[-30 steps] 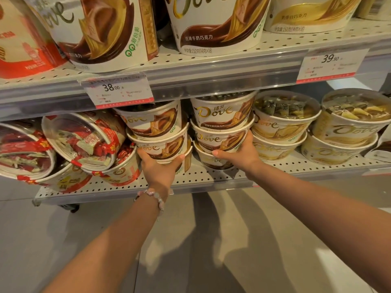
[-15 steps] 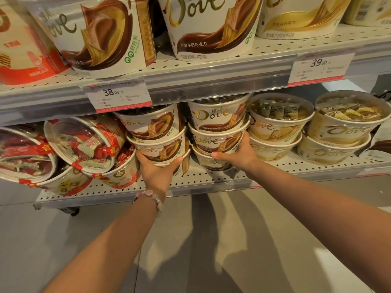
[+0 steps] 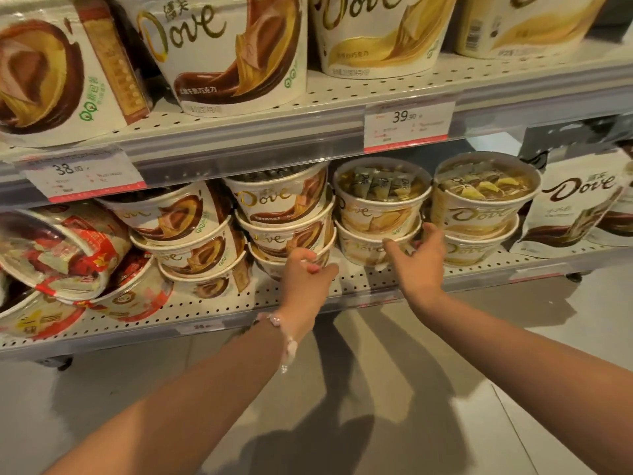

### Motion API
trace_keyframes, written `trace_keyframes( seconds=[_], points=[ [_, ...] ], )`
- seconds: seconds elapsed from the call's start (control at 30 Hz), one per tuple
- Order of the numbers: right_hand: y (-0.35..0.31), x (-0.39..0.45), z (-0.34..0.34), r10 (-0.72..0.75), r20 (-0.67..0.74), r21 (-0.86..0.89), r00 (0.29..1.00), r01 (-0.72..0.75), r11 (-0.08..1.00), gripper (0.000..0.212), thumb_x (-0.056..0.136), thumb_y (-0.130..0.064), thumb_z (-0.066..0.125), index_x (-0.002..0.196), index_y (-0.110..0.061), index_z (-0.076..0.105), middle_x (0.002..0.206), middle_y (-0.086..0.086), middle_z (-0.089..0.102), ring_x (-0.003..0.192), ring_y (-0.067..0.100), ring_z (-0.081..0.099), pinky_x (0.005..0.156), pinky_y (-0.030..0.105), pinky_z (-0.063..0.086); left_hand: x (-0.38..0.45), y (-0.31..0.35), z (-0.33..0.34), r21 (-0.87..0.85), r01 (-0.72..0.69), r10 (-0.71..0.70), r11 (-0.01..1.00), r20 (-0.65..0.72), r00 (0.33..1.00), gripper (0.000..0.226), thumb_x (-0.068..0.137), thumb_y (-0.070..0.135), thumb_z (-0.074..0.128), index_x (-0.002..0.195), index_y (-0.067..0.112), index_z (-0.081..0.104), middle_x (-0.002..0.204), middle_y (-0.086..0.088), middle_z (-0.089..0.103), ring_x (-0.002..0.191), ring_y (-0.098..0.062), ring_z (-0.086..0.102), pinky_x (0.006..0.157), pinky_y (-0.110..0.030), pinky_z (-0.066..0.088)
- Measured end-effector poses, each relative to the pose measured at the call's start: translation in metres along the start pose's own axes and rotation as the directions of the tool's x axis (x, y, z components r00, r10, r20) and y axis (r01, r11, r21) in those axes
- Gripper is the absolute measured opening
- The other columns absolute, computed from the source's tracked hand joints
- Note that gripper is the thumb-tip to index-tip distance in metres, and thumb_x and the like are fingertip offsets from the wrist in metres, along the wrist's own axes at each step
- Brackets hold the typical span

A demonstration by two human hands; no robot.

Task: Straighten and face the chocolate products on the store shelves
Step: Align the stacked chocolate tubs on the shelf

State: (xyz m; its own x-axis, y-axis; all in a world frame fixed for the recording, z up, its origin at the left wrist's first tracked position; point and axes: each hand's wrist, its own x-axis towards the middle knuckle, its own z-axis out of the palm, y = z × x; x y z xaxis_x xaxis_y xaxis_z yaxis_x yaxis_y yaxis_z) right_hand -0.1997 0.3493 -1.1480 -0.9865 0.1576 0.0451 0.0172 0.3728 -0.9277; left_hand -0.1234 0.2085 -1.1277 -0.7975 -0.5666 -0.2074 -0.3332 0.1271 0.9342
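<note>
Dove chocolate tubs stand in stacks on the lower shelf [image 3: 212, 308]. My left hand [image 3: 306, 274], a bead bracelet at its wrist, hovers with loosely curled fingers in front of the bottom tub of the middle brown stack [image 3: 281, 214] and holds nothing. My right hand [image 3: 416, 260] has its fingers spread against the lower tub of the yellow stack [image 3: 376, 217], thumb at that tub's right side. A left brown stack [image 3: 178, 231] leans slightly. A second yellow stack [image 3: 479, 217] stands to the right.
Red-banded tubs [image 3: 65, 248] lie tipped on their sides at the far left. A white Dove pouch [image 3: 575, 207] stands at the far right. Large Dove tubs [image 3: 233, 53] fill the upper shelf, with price tags [image 3: 407, 126] on its edge. Grey floor lies below.
Both hands have left the two brown stacks and moved right. The right hand now touches the yellow stack; the left is by the middle brown stack. The view has shifted right and closer.
</note>
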Motion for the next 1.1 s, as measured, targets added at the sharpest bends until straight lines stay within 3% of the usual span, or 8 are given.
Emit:
trace_keyframes(
  seconds=[0.1, 0.27, 0.33, 0.47, 0.57, 0.7, 0.83, 1.1],
  points=[
    [0.006, 0.019, -0.008, 0.108, 0.029, 0.07, 0.994, -0.109, 0.992, 0.069, 0.081, -0.029, 0.068, 0.136, -0.008, 0.032, 0.136, 0.013, 0.044, 0.122, 0.027, 0.046, 0.104, 0.043, 0.038, 0.001, 0.012, 0.038, -0.057, 0.087, -0.081, 0.995, 0.1, 0.992, 0.014, 0.083, 0.019, 0.066, 0.09, 0.016, 0.054, 0.085, -0.005, 0.062, 0.085, -0.022, 0.062, 0.085, -0.042, 0.053],
    [0.009, 0.041, -0.009, 0.204, 0.009, 0.121, 0.979, -0.203, 0.972, 0.041, 0.088, -0.022, 0.057, 0.122, -0.008, 0.038, 0.086, 0.003, 0.057, 0.082, 0.022, 0.054, 0.075, 0.031, 0.042, 0.016, 0.025, 0.084, -0.266, 0.168, -0.192, 0.949, -0.067, 0.979, 0.036, 0.095, 0.028, 0.049, 0.063, 0.012, 0.051, 0.066, -0.011, 0.06, 0.068, -0.029, 0.063, 0.069, -0.04, 0.056],
    [0.009, 0.042, -0.006, 0.199, 0.011, 0.1, 0.98, -0.199, 0.975, 0.043, 0.087, -0.022, 0.06, 0.121, -0.009, 0.037, 0.077, 0.001, 0.056, 0.079, 0.024, 0.058, 0.073, 0.034, 0.046, 0.029, 0.028, 0.093, -0.328, 0.232, -0.286, 0.916, -0.128, 0.95, 0.039, 0.096, 0.035, 0.047, 0.069, 0.007, 0.055, 0.072, -0.013, 0.064, 0.071, -0.029, 0.064, 0.075, -0.042, 0.057],
    [0.01, 0.039, -0.002, 0.216, 0.045, 0.144, 0.975, -0.221, 0.965, 0.049, 0.087, -0.019, 0.061, 0.126, -0.013, 0.032, 0.087, 0.009, 0.063, 0.084, 0.026, 0.064, 0.08, 0.045, 0.053, 0.046, 0.025, 0.104, -0.25, 0.275, -0.324, 0.928, -0.186, 0.927, 0.046, 0.096, 0.034, 0.043, 0.113, -0.006, 0.057, 0.115, -0.026, 0.061, 0.108, -0.041, 0.059, 0.092, -0.051, 0.049],
    [0.009, 0.042, -0.001, 0.24, 0.072, 0.208, 0.968, -0.25, 0.946, 0.052, 0.087, -0.012, 0.057, 0.13, -0.012, 0.029, 0.092, 0.013, 0.064, 0.087, 0.027, 0.065, 0.084, 0.049, 0.052, 0.053, 0.022, 0.101, -0.192, 0.287, -0.317, 0.938, -0.144, 0.937, 0.04, 0.094, 0.027, 0.044, 0.116, -0.004, 0.056, 0.119, -0.023, 0.06, 0.111, -0.037, 0.058, 0.095, -0.046, 0.048],
    [0.008, 0.047, -0.004, 0.249, 0.091, 0.194, 0.964, -0.262, 0.945, 0.049, 0.088, -0.01, 0.053, 0.131, -0.013, 0.03, 0.094, 0.013, 0.063, 0.085, 0.026, 0.065, 0.084, 0.048, 0.053, 0.051, 0.018, 0.097, -0.232, 0.295, -0.319, 0.927, -0.071, 0.945, 0.028, 0.093, 0.021, 0.046, 0.101, -0.003, 0.057, 0.1, -0.015, 0.064, 0.096, -0.029, 0.061, 0.09, -0.041, 0.05],
    [0.009, 0.05, -0.007, 0.246, 0.087, 0.157, 0.965, -0.257, 0.954, 0.048, 0.087, -0.011, 0.054, 0.129, -0.014, 0.033, 0.095, 0.015, 0.065, 0.085, 0.028, 0.065, 0.083, 0.048, 0.053, 0.044, 0.019, 0.098, -0.276, 0.295, -0.305, 0.915, 0.005, 0.952, 0.026, 0.094, 0.016, 0.044, 0.07, 0.009, 0.047, 0.065, -0.004, 0.05, 0.057, -0.016, 0.049, 0.06, -0.028, 0.044],
    [0.01, 0.054, -0.01, 0.249, 0.088, 0.127, 0.964, -0.259, 0.958, 0.044, 0.087, -0.009, 0.054, 0.127, -0.013, 0.036, 0.082, 0.012, 0.066, 0.081, 0.03, 0.066, 0.083, 0.05, 0.052, 0.04, 0.014, 0.098, -0.284, 0.309, -0.32, 0.907, 0.01, 0.947, 0.025, 0.092, 0.018, 0.046, 0.071, 0.008, 0.055, 0.065, -0.005, 0.056, 0.064, -0.017, 0.056, 0.082, -0.037, 0.053]
  ],
)
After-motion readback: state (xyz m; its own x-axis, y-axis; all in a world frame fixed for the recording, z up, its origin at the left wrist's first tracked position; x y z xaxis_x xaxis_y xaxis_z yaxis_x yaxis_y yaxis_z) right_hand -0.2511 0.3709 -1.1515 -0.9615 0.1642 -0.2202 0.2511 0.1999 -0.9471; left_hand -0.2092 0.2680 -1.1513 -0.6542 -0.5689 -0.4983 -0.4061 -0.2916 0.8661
